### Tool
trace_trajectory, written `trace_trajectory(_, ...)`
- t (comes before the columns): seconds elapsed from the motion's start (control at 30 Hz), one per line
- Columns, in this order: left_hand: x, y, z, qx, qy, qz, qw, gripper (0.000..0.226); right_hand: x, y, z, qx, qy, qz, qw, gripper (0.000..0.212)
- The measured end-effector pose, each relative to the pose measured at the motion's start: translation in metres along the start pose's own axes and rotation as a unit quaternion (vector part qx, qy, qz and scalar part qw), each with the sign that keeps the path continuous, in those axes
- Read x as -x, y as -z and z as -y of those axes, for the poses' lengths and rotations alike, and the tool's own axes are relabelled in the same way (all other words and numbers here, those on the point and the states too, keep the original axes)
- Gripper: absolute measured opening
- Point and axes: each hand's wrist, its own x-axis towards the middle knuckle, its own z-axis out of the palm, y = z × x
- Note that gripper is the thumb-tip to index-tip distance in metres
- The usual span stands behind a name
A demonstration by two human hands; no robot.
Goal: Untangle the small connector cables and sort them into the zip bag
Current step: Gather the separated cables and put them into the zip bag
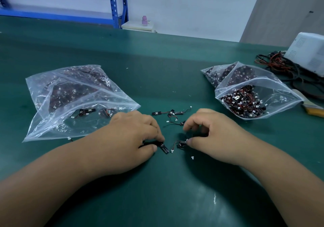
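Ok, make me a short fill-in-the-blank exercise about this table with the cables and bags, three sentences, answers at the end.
The left hand pinches a connector cable whose flat end is ____.
The zip bag whose mouth is crammed with tangled cables lies to the person's ____.
The shelf frame behind the table is ____.
Missing words: black, right, blue.

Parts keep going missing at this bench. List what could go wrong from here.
The cable pinched in the left grip and the second cable in the right grip may be tangled together; a hard pull could strain the wires.
The small white connector on the table near the right wrist could be brushed away unnoticed.
The right bag gapes open; a nudge might spill it.
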Motion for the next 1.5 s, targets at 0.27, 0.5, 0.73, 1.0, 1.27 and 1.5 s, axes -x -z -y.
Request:
trace_trajectory(0.27, 0.004, 0.009, 0.009, -0.014, 0.008, 0.022, 1.0, 0.049, 0.002, -0.02, 0.009, 0.06, -0.011, -0.038, 0.997, 0.027)
trace_trajectory(0.5, 0.002, 0.01, 0.015, -0.002, 0.008, 0.02, 1.0, 0.014, 0.002, -0.022, 0.012, -0.001, -0.052, -0.066, 0.996, 0.021)
trace_trajectory(0.73, 0.001, 0.009, 0.019, 0.0, 0.019, 0.01, 1.0, 0.01, 0.001, -0.009, 0.003, -0.004, -0.066, -0.019, 0.998, 0.016)
trace_trajectory(1.0, -0.001, 0.002, 0.013, -0.003, 0.029, -0.024, 0.999, 0.011, -0.002, -0.001, 0.001, 0.002, -0.056, 0.014, 0.998, 0.017)
trace_trajectory(1.27, 0.0, -0.003, 0.009, 0.027, 0.034, -0.023, 0.999, 0.01, -0.002, 0.008, -0.002, 0.052, -0.076, 0.066, 0.994, 0.018)
trace_trajectory(1.5, 0.0, -0.001, 0.01, 0.045, 0.035, 0.014, 0.998, 0.012, -0.004, 0.0, -0.005, 0.04, -0.1, -0.02, 0.994, 0.015)
